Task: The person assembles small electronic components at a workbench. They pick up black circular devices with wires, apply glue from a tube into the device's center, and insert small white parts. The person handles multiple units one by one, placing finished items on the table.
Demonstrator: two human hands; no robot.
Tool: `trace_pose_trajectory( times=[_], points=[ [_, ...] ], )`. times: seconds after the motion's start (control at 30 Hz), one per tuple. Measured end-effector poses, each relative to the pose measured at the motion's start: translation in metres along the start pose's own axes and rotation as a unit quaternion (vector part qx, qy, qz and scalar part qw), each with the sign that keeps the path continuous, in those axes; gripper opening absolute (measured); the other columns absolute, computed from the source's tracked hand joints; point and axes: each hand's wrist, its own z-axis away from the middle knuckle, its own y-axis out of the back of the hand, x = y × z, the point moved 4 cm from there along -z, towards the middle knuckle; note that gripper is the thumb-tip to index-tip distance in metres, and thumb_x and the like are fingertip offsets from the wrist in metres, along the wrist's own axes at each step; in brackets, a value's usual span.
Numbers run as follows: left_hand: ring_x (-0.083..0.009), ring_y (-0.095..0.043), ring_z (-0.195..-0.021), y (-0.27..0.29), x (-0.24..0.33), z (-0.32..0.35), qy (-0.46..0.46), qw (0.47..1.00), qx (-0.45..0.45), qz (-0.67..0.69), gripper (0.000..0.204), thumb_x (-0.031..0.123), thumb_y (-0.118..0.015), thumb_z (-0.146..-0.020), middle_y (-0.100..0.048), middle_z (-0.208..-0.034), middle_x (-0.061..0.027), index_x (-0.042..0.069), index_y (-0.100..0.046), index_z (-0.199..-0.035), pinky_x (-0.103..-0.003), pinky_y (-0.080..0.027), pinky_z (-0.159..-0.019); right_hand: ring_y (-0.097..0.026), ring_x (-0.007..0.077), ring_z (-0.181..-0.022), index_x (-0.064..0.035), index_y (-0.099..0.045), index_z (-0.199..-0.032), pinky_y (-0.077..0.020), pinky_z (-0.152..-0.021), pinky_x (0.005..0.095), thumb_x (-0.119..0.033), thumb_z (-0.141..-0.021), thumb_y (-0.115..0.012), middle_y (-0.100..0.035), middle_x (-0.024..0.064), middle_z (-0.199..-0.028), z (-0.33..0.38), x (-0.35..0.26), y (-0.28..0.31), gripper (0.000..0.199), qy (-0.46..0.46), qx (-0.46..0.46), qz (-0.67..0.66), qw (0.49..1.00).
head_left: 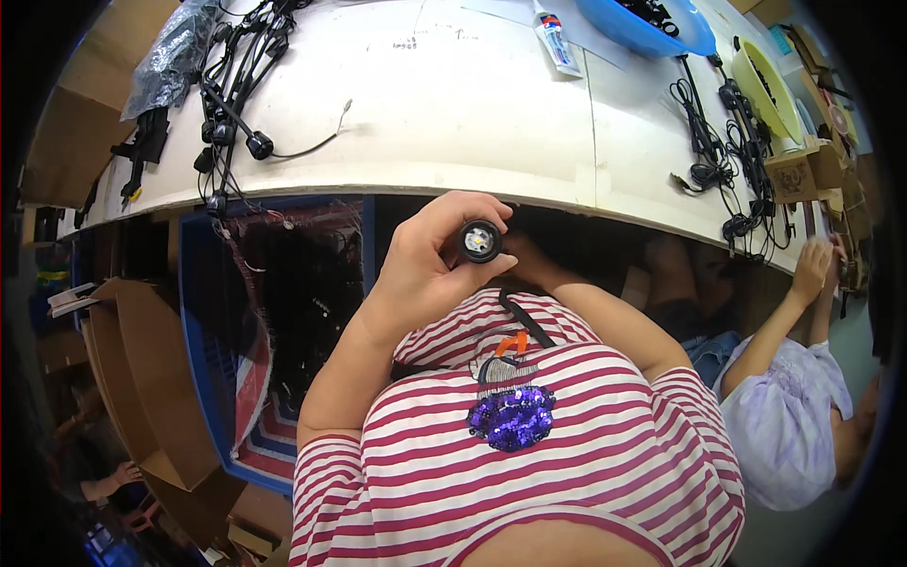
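In my left hand (421,253) is a black flashlight (481,242), its round front facing up and a small yellowish LED showing in the middle. The thumb and fingers close around its rim, just in front of the table's near edge. My right hand (531,265) is lower down, in shadow behind the left thumb and the flashlight. Its fingers are hidden, so what they do or hold does not show. The rest of the flashlight's body is also out of sight.
A white table (453,123) spans the far side. Black cables with sockets (222,128) lie at its left, more cables (727,142) at its right, near a blue basin (652,24), yellow basin (767,90) and tube (556,42). A blue crate (203,340) stands left; a co-worker (789,406) sits right.
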Motion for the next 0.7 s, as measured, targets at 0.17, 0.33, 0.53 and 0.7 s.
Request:
trace_pose_trajectory(
  times=[0.17, 0.33, 0.53, 0.7],
  points=[
    [-0.0122, -0.053, -0.088, -0.009, 0.005, 0.004, 0.102, 0.982, -0.058, 0.148, 0.036, -0.006, -0.065, -0.067, -0.056, -0.091, -0.0055, 0.001, -0.055, -0.100, -0.025, -0.042, -0.080, -0.057, 0.0096, -0.064, -0.0039, -0.066, -0.080, -0.0431, -0.063, 0.0243, -0.027, -0.078, -0.066, -0.064, 0.0053, -0.068, -0.013, 0.014, -0.001, 0.023, 0.012, 0.000, -0.004, 1.000],
    [-0.0114, -0.054, -0.085, -0.010, 0.006, 0.001, 0.078, 0.995, -0.060, 0.031, 0.029, -0.003, -0.069, -0.066, -0.057, -0.090, -0.0050, 0.000, -0.059, -0.094, -0.023, -0.044, -0.077, -0.058, 0.0091, -0.066, -0.0064, -0.068, -0.086, -0.0445, -0.064, 0.0241, -0.023, -0.079, -0.064, -0.064, 0.0058, -0.069, 0.003, 0.006, 0.004, 0.019, -0.043, -0.010, -0.004, 0.999],
    [-0.0099, -0.051, -0.089, -0.016, 0.015, -0.003, 0.102, 0.993, -0.052, -0.025, 0.035, 0.000, -0.070, -0.067, -0.052, -0.095, -0.0045, 0.000, -0.056, -0.099, -0.021, -0.042, -0.078, -0.059, 0.0107, -0.068, -0.0019, -0.065, -0.086, -0.0472, -0.064, 0.0252, -0.019, -0.083, -0.058, -0.064, 0.0065, -0.075, -0.012, 0.068, -0.023, 0.019, -0.041, -0.070, -0.178, 0.981],
    [-0.0120, -0.048, -0.093, -0.010, 0.011, -0.004, 0.080, 0.994, -0.073, 0.022, 0.033, 0.001, -0.066, -0.070, -0.049, -0.100, -0.0071, -0.002, -0.054, -0.100, -0.024, -0.040, -0.079, -0.059, 0.0117, -0.068, -0.0014, -0.062, -0.084, -0.0474, -0.064, 0.0255, -0.014, -0.083, -0.058, -0.063, 0.0049, -0.075, -0.010, 0.062, -0.022, 0.014, -0.063, -0.031, -0.203, 0.977]
  ],
)
